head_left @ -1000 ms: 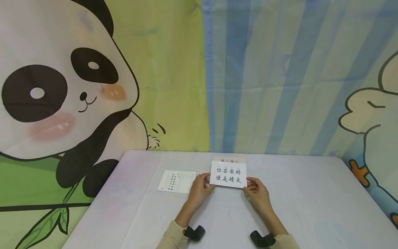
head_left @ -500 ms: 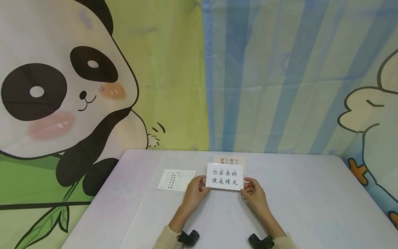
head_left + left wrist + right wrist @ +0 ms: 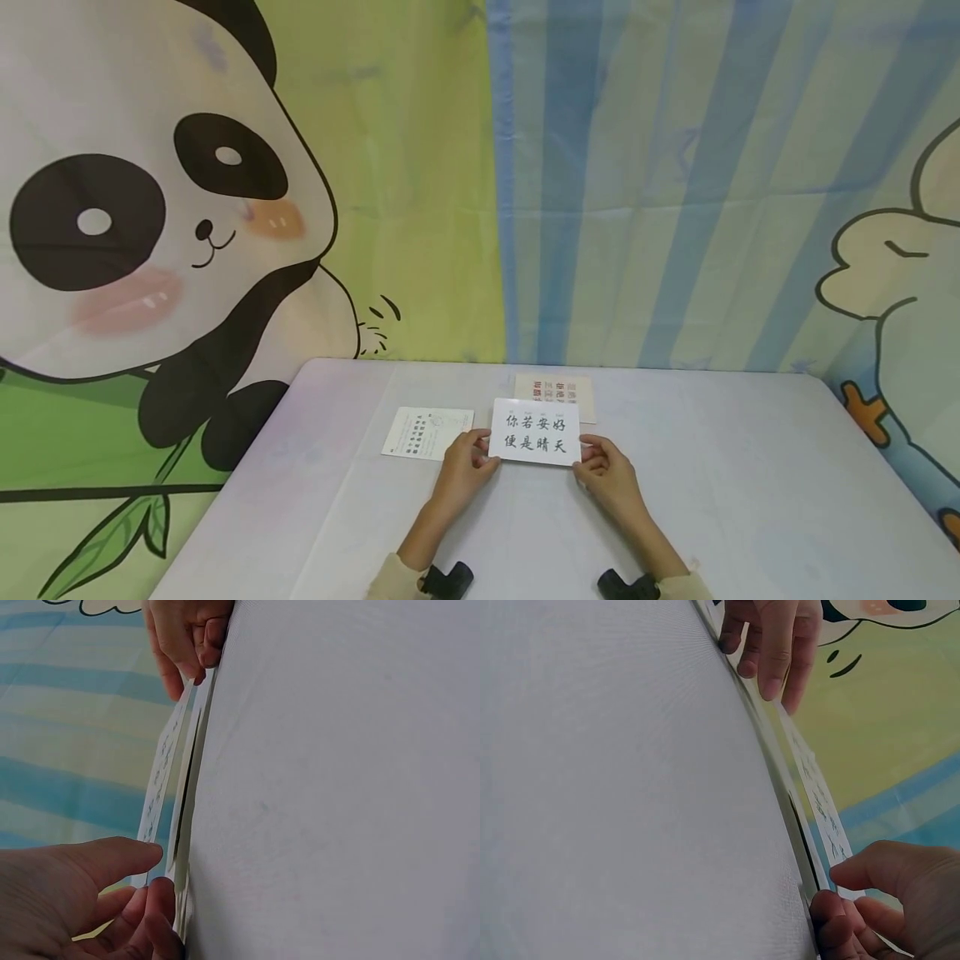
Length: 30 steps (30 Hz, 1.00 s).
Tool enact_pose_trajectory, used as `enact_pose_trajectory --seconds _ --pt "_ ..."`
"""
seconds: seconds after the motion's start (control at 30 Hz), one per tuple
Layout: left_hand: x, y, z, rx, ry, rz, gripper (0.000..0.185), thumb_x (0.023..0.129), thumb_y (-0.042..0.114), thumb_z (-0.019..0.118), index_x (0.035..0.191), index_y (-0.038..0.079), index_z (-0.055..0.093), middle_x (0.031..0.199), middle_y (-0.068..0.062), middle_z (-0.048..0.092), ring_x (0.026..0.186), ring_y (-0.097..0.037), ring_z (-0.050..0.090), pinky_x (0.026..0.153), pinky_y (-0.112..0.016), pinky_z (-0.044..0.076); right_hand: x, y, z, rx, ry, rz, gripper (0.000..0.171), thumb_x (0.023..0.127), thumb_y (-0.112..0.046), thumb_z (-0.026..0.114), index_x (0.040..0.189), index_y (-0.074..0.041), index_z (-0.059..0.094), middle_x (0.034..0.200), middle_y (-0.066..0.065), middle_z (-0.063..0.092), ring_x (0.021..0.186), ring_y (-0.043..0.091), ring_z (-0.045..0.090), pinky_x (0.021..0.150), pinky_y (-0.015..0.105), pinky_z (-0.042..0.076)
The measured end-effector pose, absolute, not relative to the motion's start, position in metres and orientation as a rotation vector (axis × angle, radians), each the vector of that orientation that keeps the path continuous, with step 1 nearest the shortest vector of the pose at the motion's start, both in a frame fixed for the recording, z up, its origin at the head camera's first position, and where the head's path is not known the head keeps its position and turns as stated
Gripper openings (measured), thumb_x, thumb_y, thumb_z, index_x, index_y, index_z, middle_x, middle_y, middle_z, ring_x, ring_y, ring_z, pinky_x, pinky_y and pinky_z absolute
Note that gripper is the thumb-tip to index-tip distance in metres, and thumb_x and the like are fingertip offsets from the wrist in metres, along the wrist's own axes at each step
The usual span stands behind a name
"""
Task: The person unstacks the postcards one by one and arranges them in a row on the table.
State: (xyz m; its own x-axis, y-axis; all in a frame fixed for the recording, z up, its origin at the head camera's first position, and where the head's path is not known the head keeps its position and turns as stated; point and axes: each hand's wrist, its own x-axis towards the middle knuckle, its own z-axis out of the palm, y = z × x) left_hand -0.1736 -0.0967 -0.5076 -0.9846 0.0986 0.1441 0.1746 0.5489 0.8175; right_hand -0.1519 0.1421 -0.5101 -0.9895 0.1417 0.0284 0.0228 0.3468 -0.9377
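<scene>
Since the earlier frames the card (image 3: 535, 432) has come nearer and a little left, uncovering more of the tan sheet (image 3: 567, 390) behind it; both hands came back with it.

Card: white, two rows of black characters, printed face toward the camera. Held by its short ends, long axis running left to right across the table (image 3: 750, 500). Tilted up on its far edge; the wrist views show it edge-on, lifted off the table surface, with what looks like a second thin sheet directly beneath it, though the angle is too shallow to be sure.

Left hand (image 3: 467, 461): thumb and curled fingers pinching the card's left end, thumb on top, fingertips (image 3: 157, 900) underneath. Right hand (image 3: 606, 471): the same pinch on the right end, fingers curled under. Neither hand is nearer; the card sits between them, just beyond the knuckles, roughly centred before the person.

Other things: a small pale card (image 3: 427, 433) with fine print lies flat on the table, just left of the left hand, not touching the held one. Tan sheet with red lettering lies flat at the far side, partly hidden. Cartoon panda curtain (image 3: 150, 217) behind the table.
</scene>
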Motion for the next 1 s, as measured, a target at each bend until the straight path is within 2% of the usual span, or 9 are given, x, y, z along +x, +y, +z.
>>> enact_pose_trajectory --seconds 0.47,1.0 --pt "-0.162 -0.115 -0.505 -0.237 -2.722 -1.366 0.045 0.081 0.003 0.075 0.121 -0.008 0.059 0.091 -0.005 0.055 0.069 -0.007 0.049 0.058 -0.017 0.043 -0.147 0.131 -0.509 -0.068 -2.522 1.778 0.043 0.079 0.006 0.072 0.12 0.007 0.058 0.09 0.012 0.061 0.061 0.009 0.054 0.052 0.02 0.047" --pt "-0.155 -0.126 -0.507 -0.24 -2.69 -1.421 0.039 0.083 0.002 0.074 0.117 -0.01 0.06 0.084 -0.004 0.052 0.068 -0.007 0.048 0.059 -0.017 0.043 -0.146 0.122 -0.51 -0.032 -2.572 1.715 0.039 0.078 0.004 0.072 0.116 0.006 0.062 0.085 0.007 0.06 0.056 0.007 0.05 0.05 0.019 0.043"
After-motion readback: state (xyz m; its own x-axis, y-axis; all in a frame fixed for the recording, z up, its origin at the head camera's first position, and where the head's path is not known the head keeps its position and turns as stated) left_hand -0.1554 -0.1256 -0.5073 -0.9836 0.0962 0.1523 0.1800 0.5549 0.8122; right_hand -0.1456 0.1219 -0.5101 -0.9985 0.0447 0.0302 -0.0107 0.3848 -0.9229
